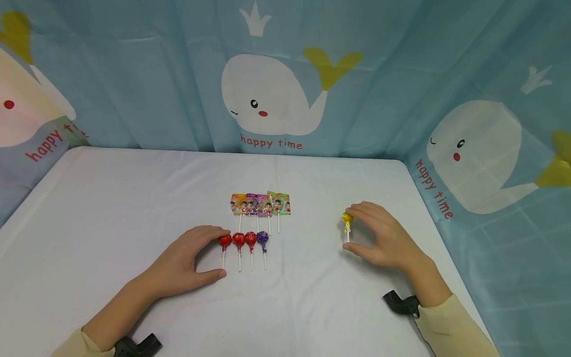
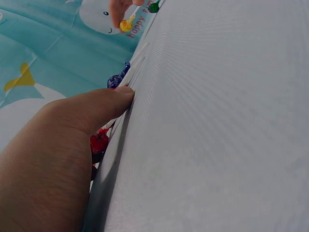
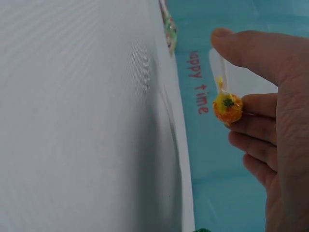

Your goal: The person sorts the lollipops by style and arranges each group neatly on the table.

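Observation:
Near the table's middle, my left hand (image 1: pixel 187 260) pinches a red lollipop (image 1: pixel 225 240) lengthwise, fingers at its head and thumb by the stick's end. This lollipop lies at the left end of a row, beside two more red lollipops (image 1: pixel 245 239) and a purple lollipop (image 1: pixel 262 238). To the right, my right hand (image 1: pixel 383 235) holds a yellow lollipop (image 1: pixel 347 218). The right wrist view shows its round yellow-orange head (image 3: pixel 227 108) against the fingers and its stick by the thumb.
Behind the row lie several lollipops in flat printed wrappers (image 1: pixel 279 203), sticks towards me. A green lollipop (image 2: pixel 153 7) shows near the right hand in the left wrist view. A white cloth (image 1: pixel 134 198) covers the table; a blue whale-print curtain (image 1: pixel 178 74) hangs around it.

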A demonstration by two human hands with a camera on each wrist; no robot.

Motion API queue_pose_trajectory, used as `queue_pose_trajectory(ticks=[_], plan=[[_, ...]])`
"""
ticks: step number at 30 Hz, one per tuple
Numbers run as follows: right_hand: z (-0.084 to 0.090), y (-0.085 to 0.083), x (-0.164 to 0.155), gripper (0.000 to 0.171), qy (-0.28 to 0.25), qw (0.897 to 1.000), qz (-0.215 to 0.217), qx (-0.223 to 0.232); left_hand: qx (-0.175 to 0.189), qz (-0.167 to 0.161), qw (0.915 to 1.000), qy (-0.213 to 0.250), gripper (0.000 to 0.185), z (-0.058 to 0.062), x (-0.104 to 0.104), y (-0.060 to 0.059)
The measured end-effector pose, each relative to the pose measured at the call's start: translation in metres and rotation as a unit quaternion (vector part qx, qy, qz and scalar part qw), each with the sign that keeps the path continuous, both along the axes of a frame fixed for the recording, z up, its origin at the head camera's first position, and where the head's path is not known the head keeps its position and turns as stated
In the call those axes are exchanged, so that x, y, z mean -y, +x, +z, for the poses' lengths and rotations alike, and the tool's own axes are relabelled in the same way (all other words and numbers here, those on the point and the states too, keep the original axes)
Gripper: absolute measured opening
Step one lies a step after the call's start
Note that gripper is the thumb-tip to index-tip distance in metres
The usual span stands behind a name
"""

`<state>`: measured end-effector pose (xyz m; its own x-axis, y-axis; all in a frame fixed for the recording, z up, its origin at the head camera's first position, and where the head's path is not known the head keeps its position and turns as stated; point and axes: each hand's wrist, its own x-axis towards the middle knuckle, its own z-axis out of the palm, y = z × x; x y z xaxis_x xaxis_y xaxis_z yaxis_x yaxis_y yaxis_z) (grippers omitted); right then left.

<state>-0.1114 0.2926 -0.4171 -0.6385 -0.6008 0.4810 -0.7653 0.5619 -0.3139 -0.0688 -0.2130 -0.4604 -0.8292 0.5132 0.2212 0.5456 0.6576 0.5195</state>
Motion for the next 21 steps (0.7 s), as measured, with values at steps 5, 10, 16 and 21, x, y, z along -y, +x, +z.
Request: queue_pose_trajectory(ticks=[5, 10, 16, 21], plan=[[0.001, -0.002, 0.004, 0.07, 0.002, 1.0, 0.004, 0.011, 0.004, 0.002, 1.0, 0.001, 0.083, 0.0, -0.001, 0.0], [0.001, -0.003, 0.009, 0.072, 0.007, 1.0, 0.007, 0.015, 0.002, 0.003, 1.0, 0.0, 0.083, -0.001, -0.001, -0.001], [0.002, -0.005, 0.019, 0.072, 0.006, 1.0, 0.018, 0.017, 0.0, 0.001, 1.0, 0.002, 0.083, -0.002, -0.001, -0.001], [0.004, -0.007, 0.031, 0.071, 0.003, 0.999, 0.031, 0.018, 0.001, 0.004, 1.0, 0.0, 0.083, -0.001, -0.001, 0.0]])
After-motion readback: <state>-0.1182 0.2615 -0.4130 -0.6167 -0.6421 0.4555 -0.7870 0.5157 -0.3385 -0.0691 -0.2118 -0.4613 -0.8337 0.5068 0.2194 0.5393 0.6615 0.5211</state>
